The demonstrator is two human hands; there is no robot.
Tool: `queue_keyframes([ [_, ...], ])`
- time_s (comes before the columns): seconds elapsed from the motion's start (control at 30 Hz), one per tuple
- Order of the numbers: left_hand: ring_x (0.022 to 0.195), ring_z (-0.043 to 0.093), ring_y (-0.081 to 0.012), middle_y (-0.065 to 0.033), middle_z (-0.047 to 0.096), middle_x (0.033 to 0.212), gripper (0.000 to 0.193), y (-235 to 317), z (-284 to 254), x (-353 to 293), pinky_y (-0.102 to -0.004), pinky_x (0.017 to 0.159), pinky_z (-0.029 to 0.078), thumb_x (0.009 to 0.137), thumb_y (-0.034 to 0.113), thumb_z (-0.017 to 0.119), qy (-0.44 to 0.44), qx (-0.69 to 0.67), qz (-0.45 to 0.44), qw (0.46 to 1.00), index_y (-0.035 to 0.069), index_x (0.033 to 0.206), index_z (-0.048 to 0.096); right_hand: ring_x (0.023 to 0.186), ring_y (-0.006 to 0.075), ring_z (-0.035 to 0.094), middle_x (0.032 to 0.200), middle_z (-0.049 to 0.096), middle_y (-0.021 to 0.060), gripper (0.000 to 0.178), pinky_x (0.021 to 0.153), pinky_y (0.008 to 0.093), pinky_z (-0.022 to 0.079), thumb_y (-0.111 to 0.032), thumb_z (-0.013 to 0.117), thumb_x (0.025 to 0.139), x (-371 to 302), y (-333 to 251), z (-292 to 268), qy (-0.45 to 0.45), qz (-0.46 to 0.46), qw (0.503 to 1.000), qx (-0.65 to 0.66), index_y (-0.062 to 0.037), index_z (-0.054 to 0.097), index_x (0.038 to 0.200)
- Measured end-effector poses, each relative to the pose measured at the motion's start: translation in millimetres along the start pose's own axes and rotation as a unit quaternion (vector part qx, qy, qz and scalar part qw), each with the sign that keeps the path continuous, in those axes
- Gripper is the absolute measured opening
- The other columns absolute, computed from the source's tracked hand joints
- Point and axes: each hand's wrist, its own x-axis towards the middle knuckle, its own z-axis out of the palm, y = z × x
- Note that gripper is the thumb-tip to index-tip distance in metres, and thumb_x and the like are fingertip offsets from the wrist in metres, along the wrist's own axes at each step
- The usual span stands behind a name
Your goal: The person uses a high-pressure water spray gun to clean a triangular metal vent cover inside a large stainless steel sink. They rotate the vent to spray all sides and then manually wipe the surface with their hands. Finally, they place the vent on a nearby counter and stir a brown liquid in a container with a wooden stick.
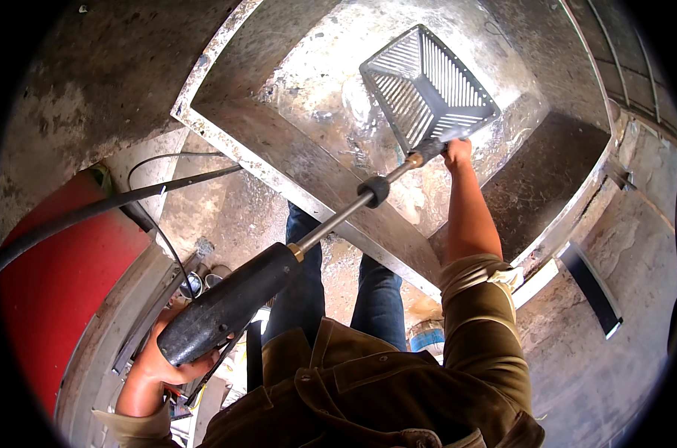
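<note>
Left hand (pixel 159 366) grips the pressure-washer lance (pixel 279 261), right hand (pixel 456 151) holding the slotted crate (pixel 428 86) in the far, visibly grimy steel basin (pixel 279 142).

Black pressure-washer lance (pixel 279 269) angled upward; slatted grey crate (pixel 428 86) tilted in trough.

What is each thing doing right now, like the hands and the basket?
Left hand: wrapped around the black spray gun.
Right hand: holding the slotted basket, which is tilted.
Lance: pointing at the basket.
Metal sink: looks wet.
Black hose: lies slack.
</note>
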Motion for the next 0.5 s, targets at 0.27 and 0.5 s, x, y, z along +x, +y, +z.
queue_keyframes([
  [0.27,0.078,0.064,-0.0168,-0.0088,0.069,0.088,0.037,2.3,4.1,-1.2,-0.0302,0.076,0.050,0.061,-0.002,0.064,0.030,-0.119,-0.032,0.992,0.000,0.097,0.066,0.060,0.0263,0.062,0.081,0.062,0.0134,0.020,0.053,0.0401,0.057,0.010,0.054,0.075,-22.4,-18.9,2.4,-0.012,0.018,0.999,-0.036,0.0032,0.057,0.094],
  [0.5,0.088,0.062,-0.0146,-0.0076,0.068,0.093,0.044,5.7,6.5,12.2,-0.0293,0.083,0.048,0.062,-0.008,0.060,0.082,-0.122,-0.042,0.988,0.001,0.104,0.064,0.065,0.0311,0.064,0.086,0.063,0.0173,0.023,0.054,0.0444,0.058,0.011,0.056,0.076,-17.6,-7.7,-5.1,0.028,0.025,0.998,-0.051,0.0048,0.050,0.097],
])
